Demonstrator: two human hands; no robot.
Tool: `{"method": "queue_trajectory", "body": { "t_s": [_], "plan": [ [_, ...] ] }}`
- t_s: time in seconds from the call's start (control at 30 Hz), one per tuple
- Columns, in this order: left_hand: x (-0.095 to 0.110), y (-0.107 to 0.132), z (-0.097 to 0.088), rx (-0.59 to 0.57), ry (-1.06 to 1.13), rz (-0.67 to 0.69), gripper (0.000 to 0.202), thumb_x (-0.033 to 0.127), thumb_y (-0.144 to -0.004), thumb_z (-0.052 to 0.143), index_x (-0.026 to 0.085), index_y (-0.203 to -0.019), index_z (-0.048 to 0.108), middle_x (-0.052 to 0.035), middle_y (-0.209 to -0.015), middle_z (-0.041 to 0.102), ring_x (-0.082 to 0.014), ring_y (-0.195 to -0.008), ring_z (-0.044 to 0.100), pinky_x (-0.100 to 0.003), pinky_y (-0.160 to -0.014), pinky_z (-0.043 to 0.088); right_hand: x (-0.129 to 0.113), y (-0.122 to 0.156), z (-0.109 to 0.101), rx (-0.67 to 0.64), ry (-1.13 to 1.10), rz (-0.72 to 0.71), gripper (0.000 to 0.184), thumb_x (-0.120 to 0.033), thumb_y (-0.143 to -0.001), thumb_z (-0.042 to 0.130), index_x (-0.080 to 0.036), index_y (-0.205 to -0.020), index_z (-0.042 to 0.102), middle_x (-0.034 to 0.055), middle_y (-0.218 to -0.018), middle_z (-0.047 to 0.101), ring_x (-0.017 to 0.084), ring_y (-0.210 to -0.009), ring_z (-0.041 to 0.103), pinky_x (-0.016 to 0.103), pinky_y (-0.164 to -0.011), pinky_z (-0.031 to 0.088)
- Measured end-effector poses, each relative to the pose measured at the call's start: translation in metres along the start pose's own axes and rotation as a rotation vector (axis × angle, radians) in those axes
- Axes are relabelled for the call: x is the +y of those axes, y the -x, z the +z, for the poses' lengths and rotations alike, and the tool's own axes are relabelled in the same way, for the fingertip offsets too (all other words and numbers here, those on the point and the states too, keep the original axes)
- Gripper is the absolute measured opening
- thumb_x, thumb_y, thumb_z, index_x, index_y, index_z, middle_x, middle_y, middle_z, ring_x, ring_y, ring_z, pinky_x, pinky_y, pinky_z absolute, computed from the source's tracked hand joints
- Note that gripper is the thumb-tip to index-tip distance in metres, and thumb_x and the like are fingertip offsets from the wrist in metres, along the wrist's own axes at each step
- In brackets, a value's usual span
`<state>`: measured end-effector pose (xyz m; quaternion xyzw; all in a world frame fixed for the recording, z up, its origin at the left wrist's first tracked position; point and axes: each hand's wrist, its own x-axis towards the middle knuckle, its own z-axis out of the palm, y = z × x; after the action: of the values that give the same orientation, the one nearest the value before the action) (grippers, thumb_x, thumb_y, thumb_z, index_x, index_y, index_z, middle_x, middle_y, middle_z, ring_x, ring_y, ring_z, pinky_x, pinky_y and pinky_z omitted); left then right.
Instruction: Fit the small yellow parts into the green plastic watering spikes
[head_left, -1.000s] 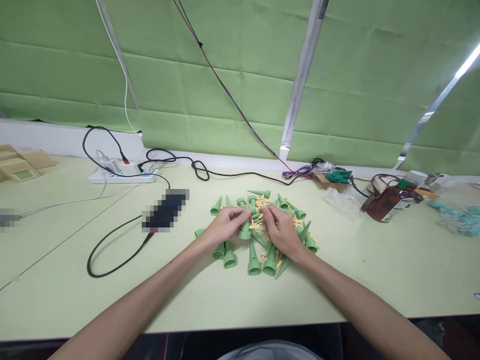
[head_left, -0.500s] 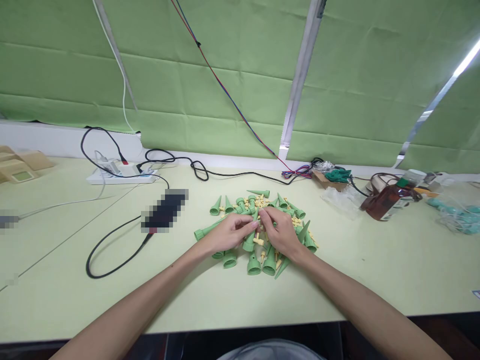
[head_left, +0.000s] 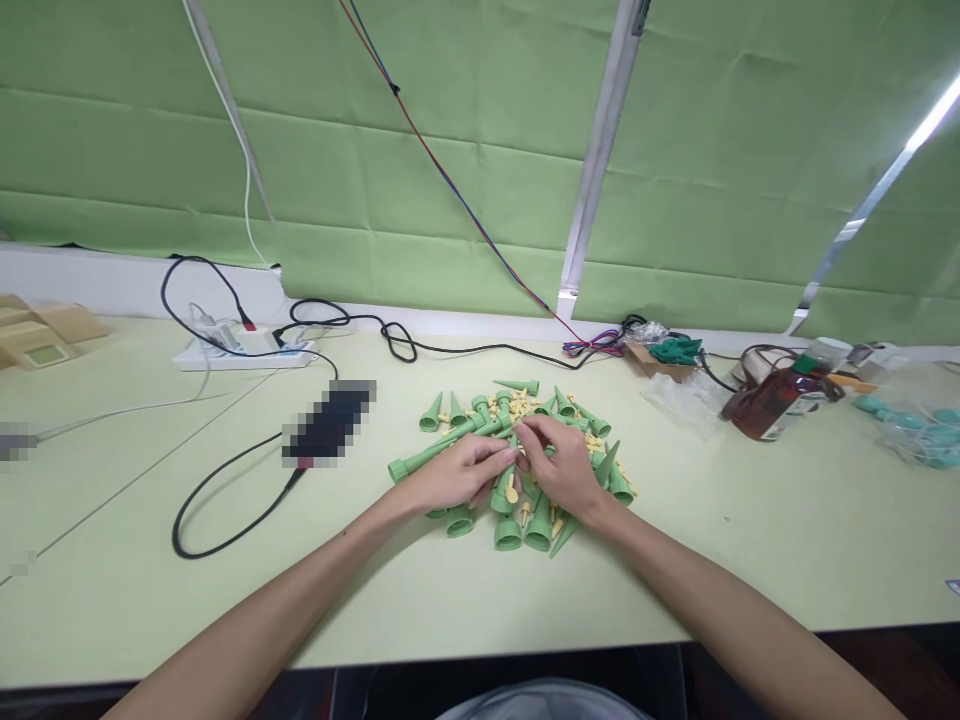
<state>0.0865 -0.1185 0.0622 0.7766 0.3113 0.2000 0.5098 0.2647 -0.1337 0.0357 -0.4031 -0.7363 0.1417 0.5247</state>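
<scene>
My left hand (head_left: pixel 461 472) grips a green plant watering spike (head_left: pixel 504 498), its wide socket end toward me and a small yellow valve (head_left: pixel 512 488) on its side. The fingers of my right hand (head_left: pixel 559 462) are pinched together at the pointed end of the same spike; the contact is partly hidden. Around both hands lies a pile of green spikes, some with open threaded sockets such as the green socket (head_left: pixel 508 533) in front. Loose yellow valves (head_left: pixel 523 403) are heaped behind my hands.
A pixelated dark device (head_left: pixel 330 425) with a black cable lies left, near a white power strip (head_left: pixel 244 355). At the right are a brown bottle (head_left: pixel 780 402), a clear plastic bag (head_left: pixel 682 400) and a small cardboard box (head_left: pixel 656 362). Cardboard pieces (head_left: pixel 41 335) sit far left.
The held spike has turned, so its yellow valve now points toward me rather than to the right. Both hands stay in nearly the same place.
</scene>
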Motion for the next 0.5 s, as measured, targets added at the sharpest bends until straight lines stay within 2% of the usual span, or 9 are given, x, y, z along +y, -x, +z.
{"method": "queue_trajectory", "body": {
  "t_s": [0.1, 0.3, 0.5],
  "plan": [
    [-0.0015, -0.0005, 0.0002, -0.005, 0.016, 0.004, 0.047, 0.055, -0.093, 0.042, 0.015, -0.083, 0.063, 0.0048, -0.05, 0.042, -0.009, -0.042, 0.04, -0.021, -0.043, 0.031, 0.0012, 0.0011, 0.0013, 0.007, -0.029, 0.022, 0.015, -0.028, -0.096, 0.049, -0.019, -0.088, 0.058, -0.0023, -0.058, 0.056, 0.013, -0.049, 0.053, 0.026, -0.055, 0.043],
    [-0.0015, -0.0002, 0.0006, -0.016, 0.014, -0.007, 0.048, 0.056, -0.093, 0.04, 0.015, -0.083, 0.062, 0.005, -0.05, 0.041, -0.0091, -0.042, 0.039, -0.022, -0.043, 0.03, -0.0002, 0.0013, 0.0015, 0.008, -0.034, 0.024, 0.016, -0.029, -0.096, 0.049, -0.019, -0.087, 0.057, -0.0021, -0.058, 0.055, 0.013, -0.049, 0.054, 0.026, -0.053, 0.044],
    [-0.0042, -0.0011, 0.0017, 0.043, -0.052, 0.003, 0.045, 0.056, -0.092, 0.041, 0.016, -0.082, 0.061, 0.0042, -0.05, 0.042, -0.0111, -0.041, 0.041, -0.023, -0.042, 0.03, 0.0, 0.0017, 0.0015, 0.008, -0.024, 0.041, 0.018, -0.032, -0.096, 0.047, -0.02, -0.086, 0.056, -0.0009, -0.062, 0.057, 0.013, -0.049, 0.055, 0.026, -0.052, 0.045]
  ]
}}
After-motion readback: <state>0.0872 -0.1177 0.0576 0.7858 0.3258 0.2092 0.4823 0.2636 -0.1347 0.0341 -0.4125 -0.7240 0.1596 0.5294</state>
